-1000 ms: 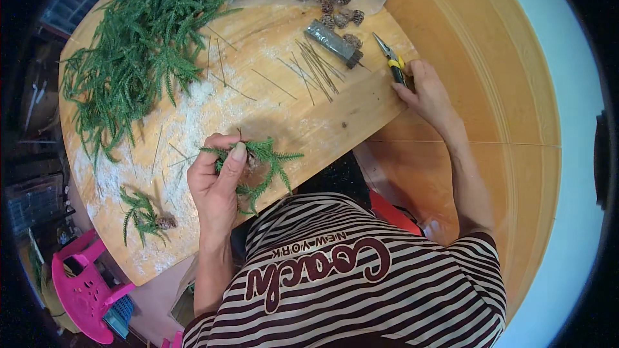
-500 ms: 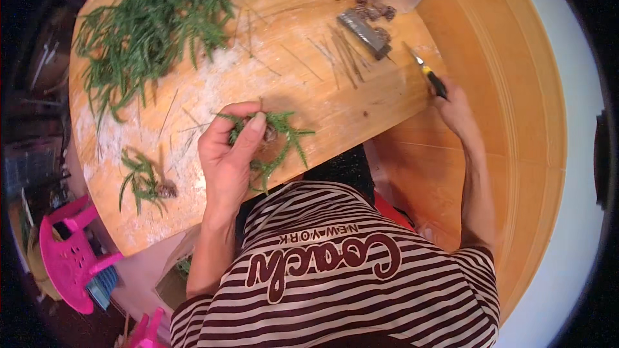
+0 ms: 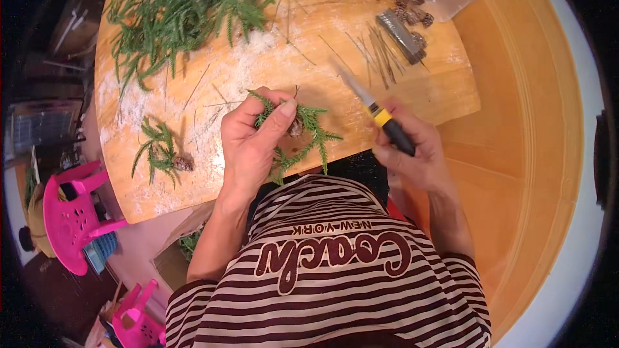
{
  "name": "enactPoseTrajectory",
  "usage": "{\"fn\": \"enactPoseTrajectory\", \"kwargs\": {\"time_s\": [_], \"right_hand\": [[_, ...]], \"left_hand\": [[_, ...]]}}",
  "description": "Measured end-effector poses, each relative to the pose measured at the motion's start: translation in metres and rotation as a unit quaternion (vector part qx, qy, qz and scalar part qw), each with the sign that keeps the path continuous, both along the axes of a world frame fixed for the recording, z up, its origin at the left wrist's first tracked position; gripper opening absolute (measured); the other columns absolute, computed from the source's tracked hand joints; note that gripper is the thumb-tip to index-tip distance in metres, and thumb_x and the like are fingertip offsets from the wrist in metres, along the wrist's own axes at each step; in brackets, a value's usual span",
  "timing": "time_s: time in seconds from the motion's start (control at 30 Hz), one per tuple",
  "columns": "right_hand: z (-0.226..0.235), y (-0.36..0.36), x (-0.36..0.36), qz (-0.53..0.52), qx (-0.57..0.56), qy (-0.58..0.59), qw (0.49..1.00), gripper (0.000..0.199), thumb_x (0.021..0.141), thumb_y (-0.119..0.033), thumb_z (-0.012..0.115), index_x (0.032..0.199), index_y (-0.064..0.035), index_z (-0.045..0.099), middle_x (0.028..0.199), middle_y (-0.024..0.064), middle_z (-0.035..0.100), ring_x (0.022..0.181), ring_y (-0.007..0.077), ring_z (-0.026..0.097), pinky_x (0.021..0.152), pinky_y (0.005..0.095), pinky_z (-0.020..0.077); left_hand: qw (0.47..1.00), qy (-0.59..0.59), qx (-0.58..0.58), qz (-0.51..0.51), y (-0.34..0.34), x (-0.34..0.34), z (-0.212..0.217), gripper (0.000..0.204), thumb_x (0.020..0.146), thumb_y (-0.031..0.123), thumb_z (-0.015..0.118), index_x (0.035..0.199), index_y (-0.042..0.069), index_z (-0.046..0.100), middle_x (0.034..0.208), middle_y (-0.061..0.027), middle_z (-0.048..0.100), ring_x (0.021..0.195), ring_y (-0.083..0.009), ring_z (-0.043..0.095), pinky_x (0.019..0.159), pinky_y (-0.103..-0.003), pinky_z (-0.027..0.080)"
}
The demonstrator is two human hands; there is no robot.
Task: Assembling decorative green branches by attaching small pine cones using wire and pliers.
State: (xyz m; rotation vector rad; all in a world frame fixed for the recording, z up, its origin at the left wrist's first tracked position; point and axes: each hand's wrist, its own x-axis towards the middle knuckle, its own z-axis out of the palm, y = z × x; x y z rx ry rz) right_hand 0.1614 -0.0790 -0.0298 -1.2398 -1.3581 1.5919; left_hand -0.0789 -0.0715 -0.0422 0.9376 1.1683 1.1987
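Note:
Between the thumb and fingers of my left hand (image 3: pixel 251 135) is a green artificial pine sprig (image 3: pixel 316 132) with a brown pine cone (image 3: pixel 296 127). The hand is closed on it above the table's near edge. Part of the sprig is hidden behind my fingers. My right hand (image 3: pixel 412 148) grips a knife (image 3: pixel 380 116) by its black handle with a yellow band. Its slim metal blade points up and left over the table, apart from the sprig. Some motion blur softens the knife and the right hand.
Another sprig with a cone (image 3: pixel 160 148) lies left on the wooden table (image 3: pixel 251 67). A heap of green sprigs (image 3: pixel 187 19) covers the far left. Thin brown stems (image 3: pixel 382 55), a grey block (image 3: pixel 398 35) and loose cones (image 3: pixel 412 16) lie far right. Pink chairs (image 3: pixel 74 219) stand at left.
My right hand has brought the knife from the table's right side leftward and nearer to the sprig. My left hand keeps its hold. The whole view has shifted somewhat.

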Motion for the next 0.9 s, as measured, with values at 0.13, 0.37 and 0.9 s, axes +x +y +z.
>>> {"fn": "enactPoseTrajectory", "kwargs": {"time_s": [0.13, 0.37, 0.9], "right_hand": [[-0.009, 0.001, -0.007, 0.120, 0.110, -0.007, 0.987, 0.022, 0.073, -0.003, 0.067, 0.091, -0.0007, 0.055, 0.094, 0.0059, 0.041, 0.093, 0.0176, 0.042, 0.084, 0.0249, 0.0317], [0.007, 0.007, -0.007, 0.144, 0.012, -0.001, 0.990, 0.025, 0.072, -0.003, 0.068, 0.094, 0.0007, 0.056, 0.097, 0.0070, 0.041, 0.095, 0.0181, 0.039, 0.083, 0.0237, 0.0297], [0.000, 0.020, -0.003, 0.193, 0.095, -0.084, 0.973, 0.018, 0.070, -0.004, 0.067, 0.082, -0.0019, 0.053, 0.101, 0.0093, 0.046, 0.093, 0.0176, 0.044, 0.082, 0.0256, 0.0330]], "left_hand": [[1.000, -0.006, 0.005, 0.004, -0.001, -0.007, 0.002, 0.008, 0.086, 0.006, 0.060, 0.090, -0.001, 0.062, 0.076, 0.0019, 0.055, 0.067, -0.0037, 0.046, 0.061, -0.018, 0.037], [1.000, -0.017, 0.015, 0.005, 0.000, -0.005, 0.000, 0.007, 0.085, 0.004, 0.060, 0.088, -0.002, 0.063, 0.077, 0.0020, 0.051, 0.069, -0.0046, 0.046, 0.063, -0.019, 0.036], [0.999, -0.008, 0.018, -0.029, 0.006, -0.002, 0.001, 0.007, 0.085, 0.005, 0.060, 0.087, -0.001, 0.062, 0.075, 0.0023, 0.053, 0.067, -0.0041, 0.046, 0.061, -0.018, 0.035]]}}
